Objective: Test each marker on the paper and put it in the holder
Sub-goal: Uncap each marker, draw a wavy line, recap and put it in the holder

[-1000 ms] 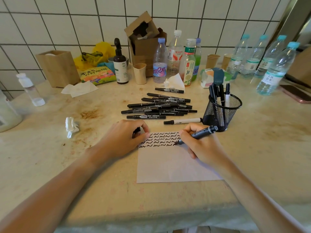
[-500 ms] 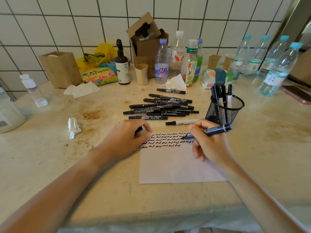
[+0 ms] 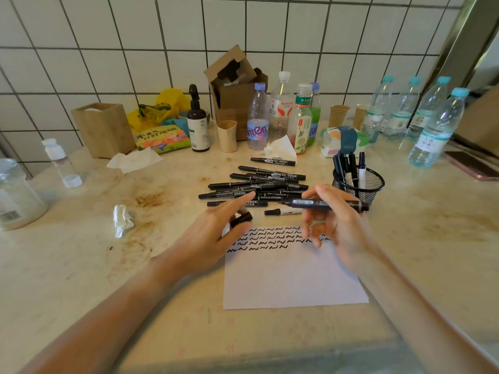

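At frame centre the right hand (image 3: 337, 225) is gripping an uncapped black marker (image 3: 324, 205) above the scribbled white paper (image 3: 291, 273); the left hand (image 3: 213, 236) is pinching its black cap (image 3: 241, 219); several markers are standing in the black mesh holder (image 3: 374, 184), many lying untested (image 3: 256, 184).

Your head camera, the only view, looks forward and steeply down from close above the stained beige stone counter (image 3: 81, 265), facing the white tiled wall (image 3: 162, 36).
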